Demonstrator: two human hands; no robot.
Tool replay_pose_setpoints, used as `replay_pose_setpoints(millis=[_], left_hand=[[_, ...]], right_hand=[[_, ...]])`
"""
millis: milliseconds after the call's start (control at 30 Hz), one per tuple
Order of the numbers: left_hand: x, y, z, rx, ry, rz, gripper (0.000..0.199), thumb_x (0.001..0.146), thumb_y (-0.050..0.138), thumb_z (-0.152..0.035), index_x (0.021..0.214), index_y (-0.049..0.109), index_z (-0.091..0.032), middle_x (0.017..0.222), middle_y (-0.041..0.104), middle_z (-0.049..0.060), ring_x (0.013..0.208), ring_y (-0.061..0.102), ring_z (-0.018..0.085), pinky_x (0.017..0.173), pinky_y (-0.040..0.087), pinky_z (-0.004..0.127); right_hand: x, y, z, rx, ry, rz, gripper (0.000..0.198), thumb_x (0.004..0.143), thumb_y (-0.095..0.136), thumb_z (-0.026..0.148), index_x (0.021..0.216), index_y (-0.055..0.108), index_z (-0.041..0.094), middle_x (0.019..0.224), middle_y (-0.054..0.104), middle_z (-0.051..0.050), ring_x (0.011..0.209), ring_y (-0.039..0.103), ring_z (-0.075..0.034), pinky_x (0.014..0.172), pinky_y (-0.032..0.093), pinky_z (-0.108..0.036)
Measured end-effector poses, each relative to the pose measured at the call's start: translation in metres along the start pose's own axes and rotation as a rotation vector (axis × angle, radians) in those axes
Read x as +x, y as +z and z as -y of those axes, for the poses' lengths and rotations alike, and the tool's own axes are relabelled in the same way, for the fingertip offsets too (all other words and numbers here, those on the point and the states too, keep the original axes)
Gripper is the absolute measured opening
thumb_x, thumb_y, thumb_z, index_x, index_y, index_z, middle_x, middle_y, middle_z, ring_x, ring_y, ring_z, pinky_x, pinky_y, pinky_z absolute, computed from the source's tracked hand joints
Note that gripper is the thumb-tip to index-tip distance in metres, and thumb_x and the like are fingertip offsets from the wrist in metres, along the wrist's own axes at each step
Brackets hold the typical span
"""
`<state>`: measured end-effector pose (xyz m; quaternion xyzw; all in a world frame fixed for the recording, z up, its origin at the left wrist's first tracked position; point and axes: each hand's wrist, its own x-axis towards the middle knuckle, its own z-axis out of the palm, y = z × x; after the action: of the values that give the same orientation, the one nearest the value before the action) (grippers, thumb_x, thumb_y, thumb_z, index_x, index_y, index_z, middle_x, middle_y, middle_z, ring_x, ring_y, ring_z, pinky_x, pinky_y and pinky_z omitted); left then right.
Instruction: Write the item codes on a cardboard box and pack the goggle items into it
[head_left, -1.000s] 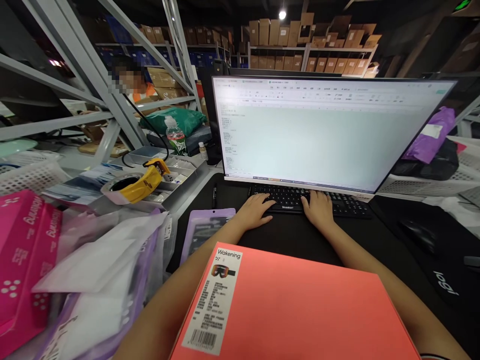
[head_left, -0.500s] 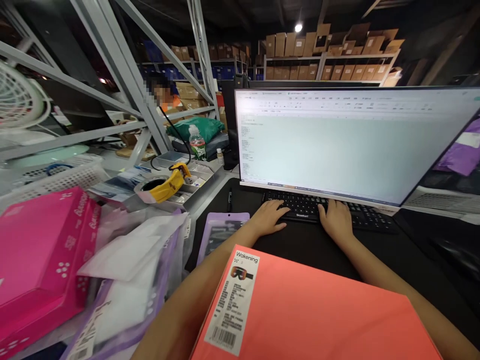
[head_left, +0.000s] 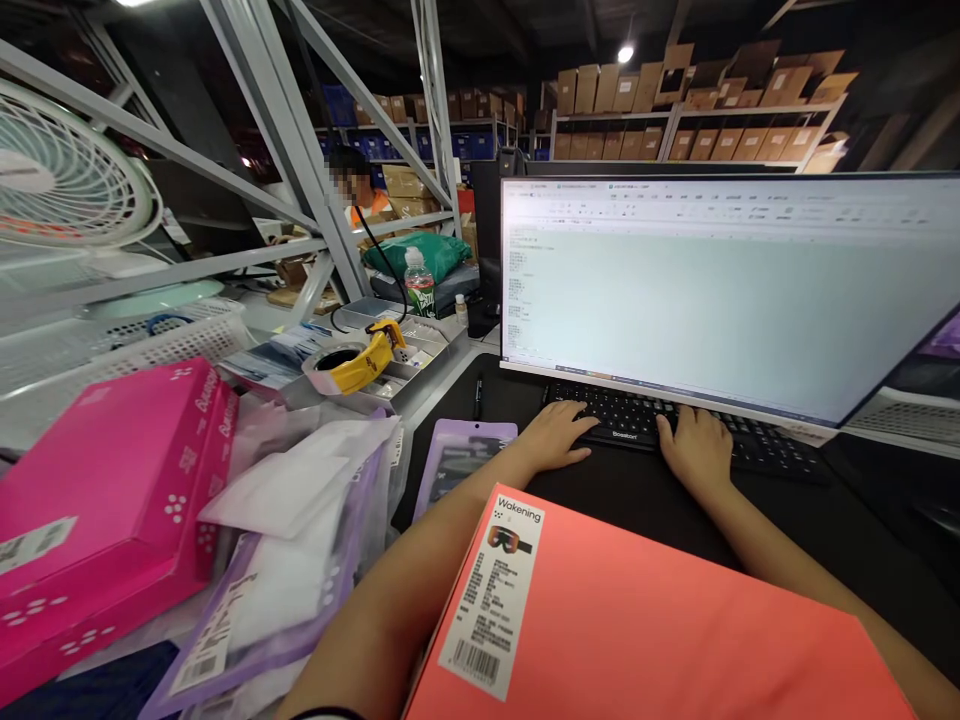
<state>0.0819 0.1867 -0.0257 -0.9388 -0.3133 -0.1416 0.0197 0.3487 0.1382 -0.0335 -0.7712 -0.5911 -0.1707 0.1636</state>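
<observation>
My left hand (head_left: 556,436) lies on the left part of a black keyboard (head_left: 626,418), its fingers spread over the keys. Further right, my right hand (head_left: 697,450) rests on the same keyboard with fingers apart; neither hand holds anything. Behind the keys stands a wide monitor (head_left: 712,290) showing a text document. Between my forearms and nearest to me is an orange-red box (head_left: 675,630), bearing a white label (head_left: 495,590) with a goggles picture and a barcode. It hides part of both forearms.
Left lie a pink box (head_left: 112,470), purple-edged plastic bags (head_left: 300,590) and a yellow tape dispenser (head_left: 367,370). A purple pouch (head_left: 457,455) and a black marker (head_left: 478,398) lie beside the keyboard. A fan (head_left: 67,170) and a person (head_left: 367,200) are beyond the metal frame.
The camera view has turned left, so everything sits further right in the picture. Both hands stay on the keyboard, with the right fingers shifted slightly.
</observation>
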Motion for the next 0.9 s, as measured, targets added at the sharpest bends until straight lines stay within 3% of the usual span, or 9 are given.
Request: replay_pose_setpoints(millis=[900], left_hand=[[0.0000, -0.0014, -0.0011, 0.001, 0.000, 0.012, 0.059, 0.094, 0.065, -0.043, 0.147, 0.056, -0.018, 0.156, 0.044, 0.017, 0.146, 0.040, 0.033, 0.123, 0.032, 0.047]], right_hand=[[-0.0001, -0.0034, 0.0004, 0.014, 0.007, 0.032, 0.056, 0.105, 0.034, 0.046, 0.132, 0.059, 0.005, 0.117, 0.059, -0.024, 0.114, 0.056, -0.038, 0.100, 0.040, -0.047]])
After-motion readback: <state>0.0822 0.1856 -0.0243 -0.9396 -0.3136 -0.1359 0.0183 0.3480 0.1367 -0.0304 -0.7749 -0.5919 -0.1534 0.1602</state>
